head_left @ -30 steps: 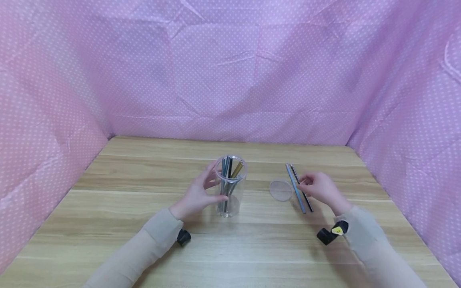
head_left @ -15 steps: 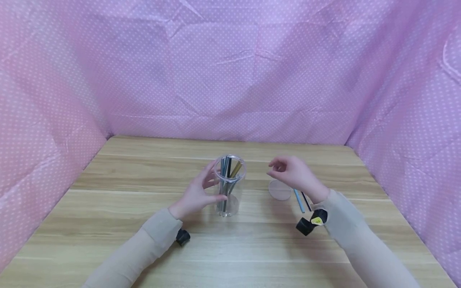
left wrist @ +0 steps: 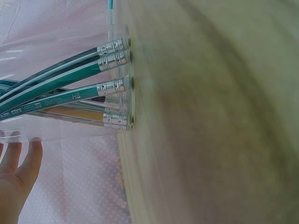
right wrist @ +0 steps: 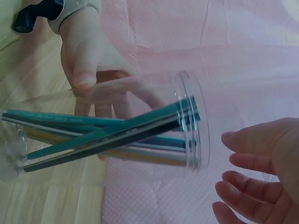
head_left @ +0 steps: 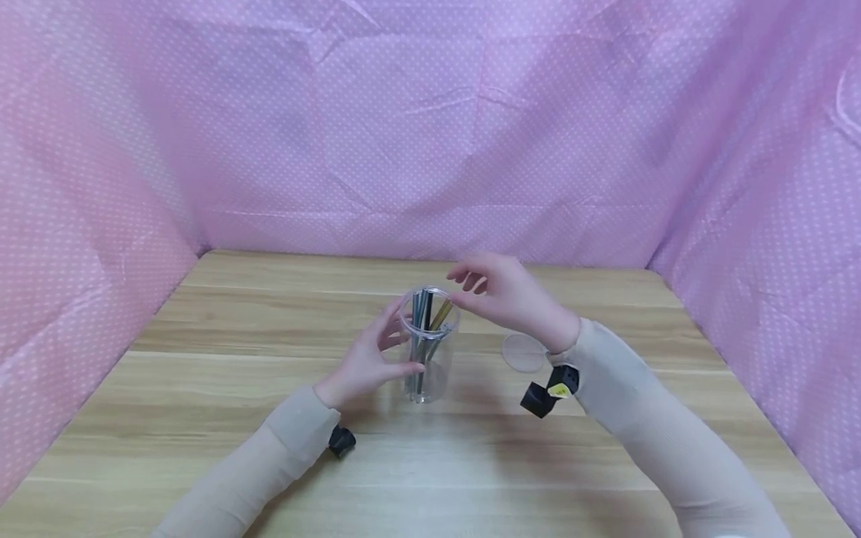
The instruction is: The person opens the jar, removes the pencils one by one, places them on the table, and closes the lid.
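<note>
A clear plastic jar (head_left: 440, 381) stands upright on the table, its mouth uncovered. My left hand (head_left: 363, 366) holds it from the left, thumb in front and fingers behind. Several pencils (left wrist: 74, 77) lean inside, mostly green, dark and gold, with their metal-banded eraser ends at the bottom. Beside the rim on the right is my right hand (head_left: 507, 295), fingers loosely bent. The right wrist view shows nothing between the fingers of that right hand (right wrist: 266, 172), a small gap away from the jar's mouth.
A round clear lid (head_left: 523, 353) lies flat on the wooden table (head_left: 430, 478), to the right of the jar and partly behind the right wrist. Pink dotted cloth (head_left: 430, 149) hangs behind the table and along both sides.
My right hand has left the two pencils lying on the right and moved left and up to the jar's rim. Its forearm now hides those pencils. The left hand and jar stay put.
</note>
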The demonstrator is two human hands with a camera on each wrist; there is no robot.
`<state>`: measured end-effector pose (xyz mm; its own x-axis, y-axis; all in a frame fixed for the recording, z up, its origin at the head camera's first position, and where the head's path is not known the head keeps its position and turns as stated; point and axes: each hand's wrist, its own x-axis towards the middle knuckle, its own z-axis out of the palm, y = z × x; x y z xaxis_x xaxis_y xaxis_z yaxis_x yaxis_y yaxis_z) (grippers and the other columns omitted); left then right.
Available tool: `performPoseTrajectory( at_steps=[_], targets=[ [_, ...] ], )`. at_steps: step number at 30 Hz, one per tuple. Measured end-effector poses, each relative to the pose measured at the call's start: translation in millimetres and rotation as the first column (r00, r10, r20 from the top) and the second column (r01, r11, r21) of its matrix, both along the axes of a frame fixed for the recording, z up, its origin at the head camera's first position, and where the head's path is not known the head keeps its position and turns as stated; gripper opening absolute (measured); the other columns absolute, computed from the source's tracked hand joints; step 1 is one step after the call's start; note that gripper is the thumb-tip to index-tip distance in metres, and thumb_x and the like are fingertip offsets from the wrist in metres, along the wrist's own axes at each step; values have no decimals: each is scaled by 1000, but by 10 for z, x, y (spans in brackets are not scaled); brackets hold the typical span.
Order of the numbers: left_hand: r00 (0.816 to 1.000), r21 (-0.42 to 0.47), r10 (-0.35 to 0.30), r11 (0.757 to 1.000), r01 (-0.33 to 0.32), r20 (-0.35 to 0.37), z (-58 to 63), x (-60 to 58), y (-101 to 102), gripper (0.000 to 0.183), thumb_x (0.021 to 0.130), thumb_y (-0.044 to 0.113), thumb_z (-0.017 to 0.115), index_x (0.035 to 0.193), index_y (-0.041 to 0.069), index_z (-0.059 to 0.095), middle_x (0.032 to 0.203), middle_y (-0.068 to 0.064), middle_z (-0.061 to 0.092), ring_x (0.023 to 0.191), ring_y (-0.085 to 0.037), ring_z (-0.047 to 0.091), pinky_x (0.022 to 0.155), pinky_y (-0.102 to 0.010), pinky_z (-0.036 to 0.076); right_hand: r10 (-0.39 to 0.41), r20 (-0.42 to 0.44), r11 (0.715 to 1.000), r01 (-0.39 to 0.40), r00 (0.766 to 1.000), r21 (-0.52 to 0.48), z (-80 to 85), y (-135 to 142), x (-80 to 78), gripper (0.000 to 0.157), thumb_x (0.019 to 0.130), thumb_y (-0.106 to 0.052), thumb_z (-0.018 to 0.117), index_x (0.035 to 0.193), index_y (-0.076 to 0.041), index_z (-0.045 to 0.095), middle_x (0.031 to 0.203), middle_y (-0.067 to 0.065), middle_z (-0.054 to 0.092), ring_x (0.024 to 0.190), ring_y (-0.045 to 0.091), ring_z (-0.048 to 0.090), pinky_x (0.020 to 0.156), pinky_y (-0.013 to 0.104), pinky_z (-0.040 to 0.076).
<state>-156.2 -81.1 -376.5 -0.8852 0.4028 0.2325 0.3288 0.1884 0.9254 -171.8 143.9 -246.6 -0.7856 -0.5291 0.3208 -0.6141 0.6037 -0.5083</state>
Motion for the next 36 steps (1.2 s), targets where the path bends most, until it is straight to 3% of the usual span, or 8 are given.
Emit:
performPoseTrajectory(
  at_steps=[4,10,18,25,36],
  targets=[
    [1000,9,6,1000,-6,-20,-2,-9,-2,104,70,7,82,150,31,20,142,-17,46,121,-37,53,102,-50,46,51,-61,996,-46,997,76,59,-105,-7,30,82,-15,73,108,-2,68,98,10,67,91,23,61,79,36,56],
    [1000,5,14,1000,-14,-3,8,1,-12,104,71,8,82,150,32,20,144,-16,44,121,-38,53,101,-52,46,85,-60,984,-74,995,163,53,-209,-33,36,81,-17,74,114,-5,67,110,10,63,92,21,59,78,32,54],
    [1000,8,-1,1000,1,-18,16,8,-17,102,72,10,82,150,34,20,142,-13,47,122,-35,53,102,-50,46,115,-82,970,-94,990,223,28,-263,-43,37,81,-20,75,115,-6,67,110,10,62,89,19,58,79,30,54],
    [999,6,-13,1000,13,-35,18,10,-19,102,72,11,82,150,33,20,142,-12,47,124,-32,52,103,-47,45,152,-96,957,-123,984,261,18,-294,-27,34,83,-21,74,113,-7,69,105,7,61,80,15,56,67,22,52],
    [1000,17,-17,1000,17,-21,10,17,-13,102,73,6,80,151,27,19,144,-16,44,125,-36,50,103,-51,44,190,-137,947,-145,972,286,-21,-300,-25,29,82,-18,74,109,-7,71,102,8,61,89,17,56,70,18,53]
  ],
)
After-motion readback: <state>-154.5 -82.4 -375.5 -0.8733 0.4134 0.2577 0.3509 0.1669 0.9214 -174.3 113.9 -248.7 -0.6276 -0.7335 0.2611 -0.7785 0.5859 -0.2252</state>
